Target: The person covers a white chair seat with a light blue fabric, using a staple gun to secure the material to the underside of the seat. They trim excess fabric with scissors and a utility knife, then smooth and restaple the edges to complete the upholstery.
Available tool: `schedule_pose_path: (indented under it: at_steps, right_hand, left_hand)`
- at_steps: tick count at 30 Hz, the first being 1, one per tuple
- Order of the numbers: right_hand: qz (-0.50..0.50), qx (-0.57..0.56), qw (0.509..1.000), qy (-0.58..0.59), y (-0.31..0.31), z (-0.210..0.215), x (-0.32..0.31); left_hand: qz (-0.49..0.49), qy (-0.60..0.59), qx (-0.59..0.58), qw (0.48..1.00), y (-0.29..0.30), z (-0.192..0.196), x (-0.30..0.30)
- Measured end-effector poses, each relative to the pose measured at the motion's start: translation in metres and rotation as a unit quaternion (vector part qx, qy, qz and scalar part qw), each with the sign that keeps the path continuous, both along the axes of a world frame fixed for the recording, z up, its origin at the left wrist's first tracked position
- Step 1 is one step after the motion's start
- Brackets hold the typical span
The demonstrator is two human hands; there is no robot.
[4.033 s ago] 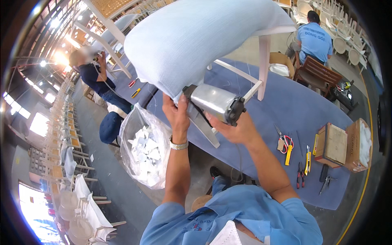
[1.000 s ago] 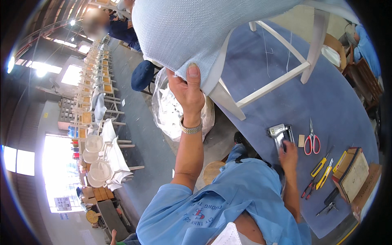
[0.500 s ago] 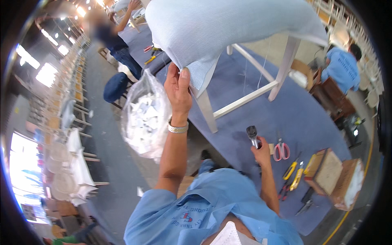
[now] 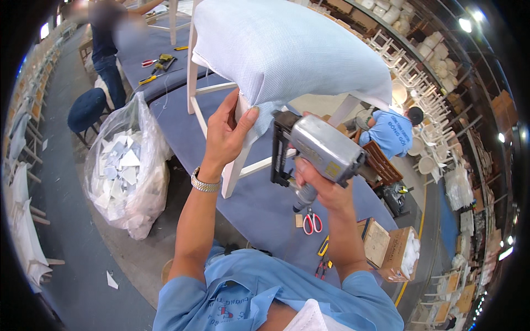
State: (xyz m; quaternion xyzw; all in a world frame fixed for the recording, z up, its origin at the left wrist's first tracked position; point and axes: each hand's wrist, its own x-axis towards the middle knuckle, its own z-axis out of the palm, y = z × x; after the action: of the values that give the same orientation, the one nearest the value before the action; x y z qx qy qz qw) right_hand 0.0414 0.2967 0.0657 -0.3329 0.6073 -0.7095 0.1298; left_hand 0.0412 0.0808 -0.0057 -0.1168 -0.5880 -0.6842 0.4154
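Observation:
A white wooden chair [image 4: 232, 177] stands on the blue-covered table, its seat draped in pale blue woven fabric [image 4: 292, 49]. My left hand [image 4: 227, 131] is closed at the seat's near corner, pinching the fabric between thumb and fingers beside the chair leg. Around the handle of a silver and black pneumatic staple gun [image 4: 326, 148] wraps my right hand [image 4: 328, 190]. The gun is raised, its black nose close to the fabric just right of my left thumb. Whether the nose touches the cloth, I cannot tell.
On the table [image 4: 265, 215] lie red-handled scissors [image 4: 312, 222] and a yellow cutter [image 4: 323, 245], near cardboard boxes [image 4: 398, 251]. A clear bag of white scraps [image 4: 128, 171] stands at left. Two people work farther off, one by a second table, one beside a brown chair [image 4: 382, 161].
My right hand has lifted the staple gun from low over the table up to the seat corner. My left hand still pinches the fabric there. The view has swung to the right.

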Motion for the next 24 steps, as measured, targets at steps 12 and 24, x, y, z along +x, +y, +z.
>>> schedule_pose_path:
  at_steps: [12, 24]
  right_hand:
    - [-0.040, 0.047, 0.996, 0.059, -0.033, -0.005, 0.009]
    - [-0.009, 0.078, 0.994, -0.074, -0.034, 0.005, 0.002]
  left_hand:
    - [0.001, -0.001, 0.000, 1.000, -0.002, -0.003, -0.001]
    - [0.052, 0.025, -0.023, 0.998, -0.005, -0.007, -0.008]
